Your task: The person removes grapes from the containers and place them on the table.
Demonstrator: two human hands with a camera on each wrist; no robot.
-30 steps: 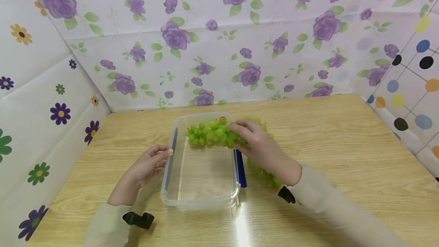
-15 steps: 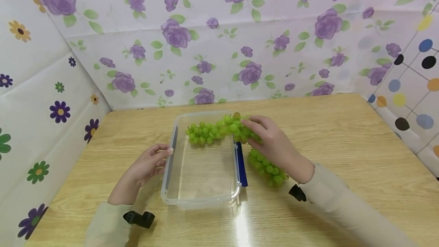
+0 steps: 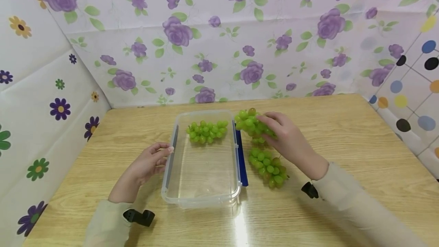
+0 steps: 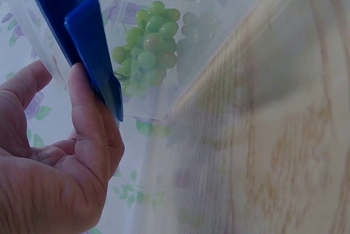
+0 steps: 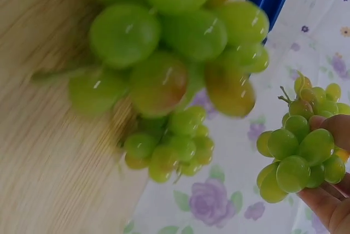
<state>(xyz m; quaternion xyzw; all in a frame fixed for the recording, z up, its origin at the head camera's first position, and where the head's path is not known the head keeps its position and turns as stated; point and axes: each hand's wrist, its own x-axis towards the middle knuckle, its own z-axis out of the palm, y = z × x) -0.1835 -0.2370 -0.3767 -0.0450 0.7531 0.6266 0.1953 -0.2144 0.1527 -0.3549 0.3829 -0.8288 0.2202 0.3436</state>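
Floral-papered walls close in a wooden tabletop [image 3: 343, 144] on three sides. Clear plastic container [image 3: 202, 159] sits at centre, blue latch [image 3: 242, 163] along its right side; one small bunch of green grapes [image 3: 207, 131] lies at its far end. Right hand [image 3: 286, 138] is curled round a second bunch [image 3: 250, 122], held above the tabletop just outside the container's far right corner; wrist view shows fingertips [image 5: 328, 135] pinching the cluster from the side. Third bunch [image 3: 268, 165] lies on the tabletop just right of the latch, near the right wrist. Left hand [image 3: 151, 161] rests against the container's left wall, thumb and fingers pressing round the blue left latch [image 4: 82, 37], steadying it. Judgement: a grape bunch is soft and sheds fruit, so the grip is best kept at the stem or spread under the cluster, not squeezing single grapes. Any move over the rim wants height enough for hanging grapes to clear the wall and latch. Keeping the left hand braced should stop the light container sliding. Lowering gently beside the bunch already inside avoids crushing.
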